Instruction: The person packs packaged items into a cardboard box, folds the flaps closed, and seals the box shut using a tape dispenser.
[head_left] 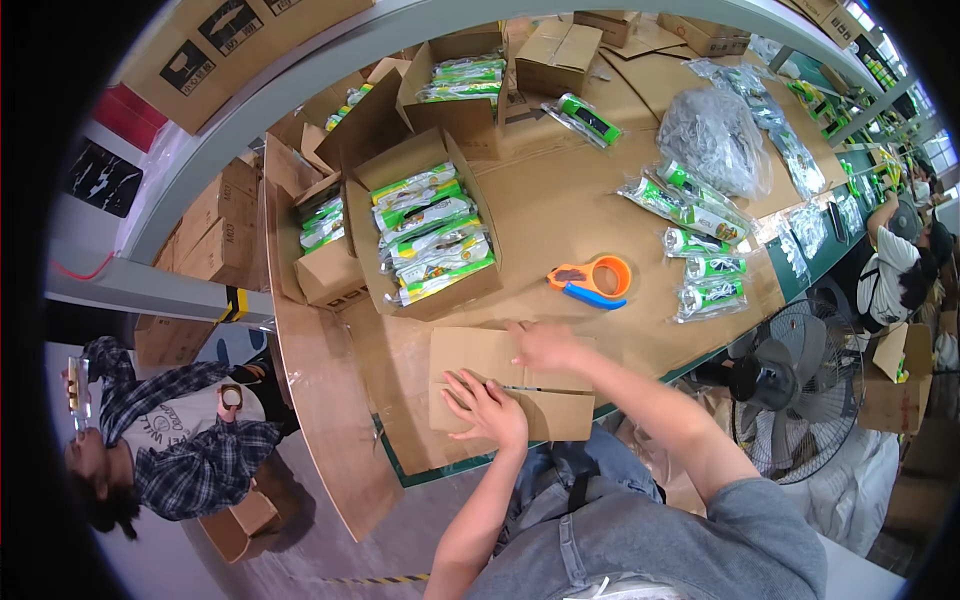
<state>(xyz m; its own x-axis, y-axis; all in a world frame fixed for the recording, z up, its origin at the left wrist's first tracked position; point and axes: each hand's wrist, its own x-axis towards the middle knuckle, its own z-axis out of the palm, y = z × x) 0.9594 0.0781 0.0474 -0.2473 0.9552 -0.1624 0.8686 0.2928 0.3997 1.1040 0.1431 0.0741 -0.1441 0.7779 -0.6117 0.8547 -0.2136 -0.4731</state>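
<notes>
A cardboard box [555,412] lies at the table's near edge, its top flaps folded in with a narrow dark gap between them. My left hand [487,410] rests flat on the left part of its top, fingers spread and holding nothing. At the far side of the same top, my right hand [550,347] has its fingers curled in against the flap. Whatever is between those fingers, if anything, is hidden. Just beyond the box lies an orange tape dispenser [608,275] with a blue part.
An open carton [480,290] of green-and-white wrapped packs stands at the back left, beside other open cartons. Several wrapped green tubes [712,297] and a clear plastic bag heap [712,140] lie to the right. A floor fan [795,375] stands right of the table; a person [190,430] is at left.
</notes>
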